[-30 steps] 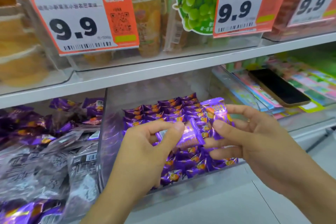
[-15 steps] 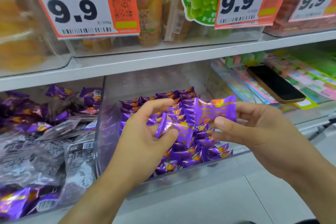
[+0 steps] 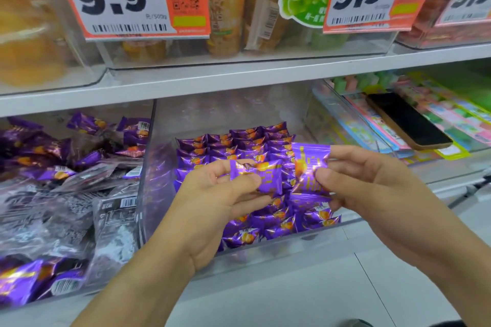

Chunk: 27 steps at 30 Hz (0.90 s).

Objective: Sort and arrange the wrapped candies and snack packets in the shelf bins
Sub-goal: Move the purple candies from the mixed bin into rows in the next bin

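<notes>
Candy (image 3: 310, 167) upright in right hand (image 3: 377, 194) grip; rows in bin (image 3: 148, 194)

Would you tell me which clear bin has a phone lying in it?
The right-hand bin: a black phone lies on its colourful packets, while the other lower bins hold purple candies.

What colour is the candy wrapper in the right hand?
Shiny purple with orange markings, on the candy pinched by the right hand; the head view shows it.
</notes>
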Motion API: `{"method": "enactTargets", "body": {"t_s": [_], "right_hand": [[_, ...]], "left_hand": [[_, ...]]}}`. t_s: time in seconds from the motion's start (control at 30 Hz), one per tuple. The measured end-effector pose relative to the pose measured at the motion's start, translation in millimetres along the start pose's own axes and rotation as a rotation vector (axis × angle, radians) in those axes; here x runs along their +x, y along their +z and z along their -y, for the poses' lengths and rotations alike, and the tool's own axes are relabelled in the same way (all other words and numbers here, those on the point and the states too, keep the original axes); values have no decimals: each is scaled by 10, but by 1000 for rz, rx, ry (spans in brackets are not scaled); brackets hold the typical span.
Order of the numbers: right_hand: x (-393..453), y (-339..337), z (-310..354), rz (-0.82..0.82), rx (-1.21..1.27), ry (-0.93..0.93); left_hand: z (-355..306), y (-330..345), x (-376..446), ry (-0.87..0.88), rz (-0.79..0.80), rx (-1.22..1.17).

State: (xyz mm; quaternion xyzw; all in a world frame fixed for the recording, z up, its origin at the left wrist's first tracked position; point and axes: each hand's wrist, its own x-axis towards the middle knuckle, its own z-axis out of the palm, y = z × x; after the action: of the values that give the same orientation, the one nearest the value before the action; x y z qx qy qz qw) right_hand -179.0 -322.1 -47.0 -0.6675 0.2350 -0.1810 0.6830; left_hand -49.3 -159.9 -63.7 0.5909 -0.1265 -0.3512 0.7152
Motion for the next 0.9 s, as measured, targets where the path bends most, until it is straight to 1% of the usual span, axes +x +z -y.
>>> {"method": "enactTargets", "body": {"t_s": [0.13,0.2,0.27,0.33,0.43,0.5,0.63,0.73,0.8,0.9], "right_hand": [[-36,99,-29,39,19,-2],[-44,135,-29,34,39,11],[-44,165,-36,31,46,18],[-44,180,-39,23,48,20],[-32,166,-46,15,-5,10],[-27,153,-44,8,-22,5],[-30,151,-49,-10,-44,-11],[-25,150,-75,-5,-59,-16],[-22,166,-94,7,-53,-34],[-17,182,-118,-14,-102,-84]], "left_hand": [[44,88,-14,62,-90,26],[71,119,-19,71,-110,-21],[77,136,-24,60,-105,-64],[76,139,-29,60,-67,-76],[71,139,-42,57,-12,-39],[62,150,-49,72,-44,-20],[59,138,-37,212,-149,126],[88,124,-18,195,-176,180],[91,142,-20,162,-139,170],[94,181,-45,127,-27,182]]}}
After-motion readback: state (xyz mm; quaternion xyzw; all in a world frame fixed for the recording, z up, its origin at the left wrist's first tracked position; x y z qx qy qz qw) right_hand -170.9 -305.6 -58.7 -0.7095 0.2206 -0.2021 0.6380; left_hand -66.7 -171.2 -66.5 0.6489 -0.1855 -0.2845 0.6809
